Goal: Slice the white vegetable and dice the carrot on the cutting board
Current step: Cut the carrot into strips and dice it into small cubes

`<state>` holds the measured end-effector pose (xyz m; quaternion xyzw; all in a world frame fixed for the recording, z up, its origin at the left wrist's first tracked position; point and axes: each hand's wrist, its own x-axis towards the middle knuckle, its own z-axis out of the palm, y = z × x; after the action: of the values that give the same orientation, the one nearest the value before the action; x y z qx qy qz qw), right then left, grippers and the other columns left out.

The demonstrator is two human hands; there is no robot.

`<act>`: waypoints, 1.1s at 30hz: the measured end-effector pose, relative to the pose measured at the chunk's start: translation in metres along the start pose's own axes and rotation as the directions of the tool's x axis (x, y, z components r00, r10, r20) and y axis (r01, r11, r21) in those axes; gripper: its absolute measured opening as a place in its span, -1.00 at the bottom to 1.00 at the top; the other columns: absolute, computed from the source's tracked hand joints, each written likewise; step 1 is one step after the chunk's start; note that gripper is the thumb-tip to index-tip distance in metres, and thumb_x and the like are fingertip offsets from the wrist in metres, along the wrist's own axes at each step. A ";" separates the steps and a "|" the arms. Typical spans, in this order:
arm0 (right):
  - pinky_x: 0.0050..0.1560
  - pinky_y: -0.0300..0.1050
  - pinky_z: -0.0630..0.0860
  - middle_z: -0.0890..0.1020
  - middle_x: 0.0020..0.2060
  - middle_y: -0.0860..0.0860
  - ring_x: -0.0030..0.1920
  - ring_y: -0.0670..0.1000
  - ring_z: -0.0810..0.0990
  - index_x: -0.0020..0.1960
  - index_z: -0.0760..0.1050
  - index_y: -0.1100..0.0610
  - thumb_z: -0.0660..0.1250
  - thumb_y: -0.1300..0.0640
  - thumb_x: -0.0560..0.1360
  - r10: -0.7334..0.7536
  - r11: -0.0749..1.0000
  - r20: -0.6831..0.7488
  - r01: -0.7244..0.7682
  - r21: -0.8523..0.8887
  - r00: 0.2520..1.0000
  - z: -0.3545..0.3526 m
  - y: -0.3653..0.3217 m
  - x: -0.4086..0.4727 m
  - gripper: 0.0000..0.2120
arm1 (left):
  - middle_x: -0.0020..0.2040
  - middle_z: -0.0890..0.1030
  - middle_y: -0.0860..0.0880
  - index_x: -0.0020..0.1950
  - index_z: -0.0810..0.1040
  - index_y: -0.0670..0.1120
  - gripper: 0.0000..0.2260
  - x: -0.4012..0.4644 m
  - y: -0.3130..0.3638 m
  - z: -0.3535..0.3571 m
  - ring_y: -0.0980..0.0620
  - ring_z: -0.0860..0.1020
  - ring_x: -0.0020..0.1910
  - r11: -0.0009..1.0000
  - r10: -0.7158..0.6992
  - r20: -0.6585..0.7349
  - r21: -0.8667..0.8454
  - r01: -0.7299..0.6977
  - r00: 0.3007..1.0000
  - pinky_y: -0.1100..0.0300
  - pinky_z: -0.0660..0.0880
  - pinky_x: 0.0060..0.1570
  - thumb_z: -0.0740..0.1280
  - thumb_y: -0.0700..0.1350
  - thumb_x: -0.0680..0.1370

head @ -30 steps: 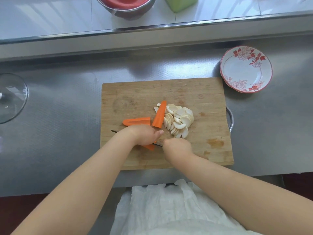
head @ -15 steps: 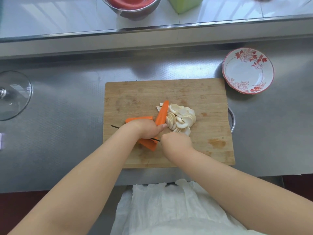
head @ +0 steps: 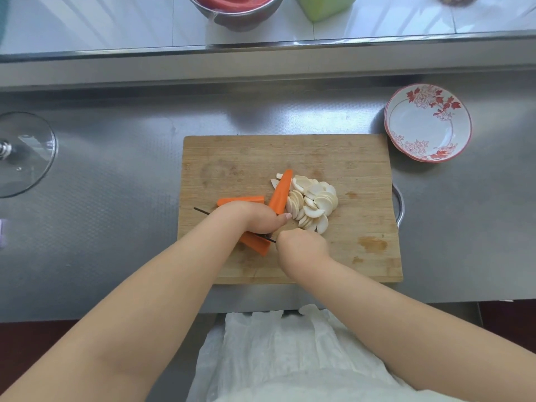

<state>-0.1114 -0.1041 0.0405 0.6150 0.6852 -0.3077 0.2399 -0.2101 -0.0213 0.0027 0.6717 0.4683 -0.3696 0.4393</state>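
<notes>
A grey steel countertop point(head: 116, 227) is topped by a rectangular wooden cutting board point(head: 348, 158). A heap of white vegetable slices point(head: 313, 204) is seen at its middle, touched by a long orange carrot wedge point(head: 280, 195). Another carrot piece point(head: 255, 242) is pressed under the curled left hand point(head: 255, 217). A thin dark knife point(head: 203, 211) is gripped in the closed right hand point(head: 301, 245), its blade crossing that piece.

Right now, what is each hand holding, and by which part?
The right hand grips the knife by its handle, hidden in the fist. The left hand presses down on a carrot piece, covering its middle.
</notes>
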 end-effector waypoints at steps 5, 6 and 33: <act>-0.17 -0.09 0.42 0.58 0.03 0.08 0.05 0.12 0.56 0.12 0.51 0.16 0.19 0.32 0.53 0.019 1.000 0.008 -0.019 0.013 1.000 0.001 -0.001 0.000 -0.77 | -0.04 0.53 -0.09 0.19 0.51 -0.17 -0.31 -0.003 0.007 0.002 -0.11 0.52 0.01 0.998 -0.019 0.030 0.068 0.017 0.999 -0.06 0.37 0.24 -0.19 0.31 0.59; -0.19 -0.09 0.41 0.58 0.01 0.07 0.03 0.11 0.57 0.11 0.51 0.16 0.19 0.32 0.53 0.017 1.000 0.009 -0.017 0.009 1.000 0.002 -0.001 0.000 -0.78 | -0.02 0.51 -0.10 0.24 0.49 -0.17 -0.30 -0.004 0.008 0.003 -0.13 0.50 0.03 0.997 -0.027 0.035 0.077 0.024 0.999 -0.06 0.37 0.24 -0.20 0.30 0.60; -0.44 -0.20 0.34 0.48 -0.35 -0.03 -0.33 0.05 0.48 -0.09 0.48 0.06 0.09 -0.02 0.61 0.075 0.985 -0.026 -0.070 0.157 0.997 0.001 0.032 0.002 -0.74 | -0.28 0.44 0.06 -0.15 0.38 0.03 -0.80 -0.039 -0.063 0.057 0.01 0.42 -0.30 0.555 -0.575 -0.806 -0.512 -0.656 0.142 0.05 0.41 -0.22 0.08 -0.01 0.63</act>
<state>-0.0796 -0.1017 0.0345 0.6613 0.6398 -0.3416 0.1913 -0.2865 -0.0756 0.0028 0.4482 0.7150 0.4562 0.2822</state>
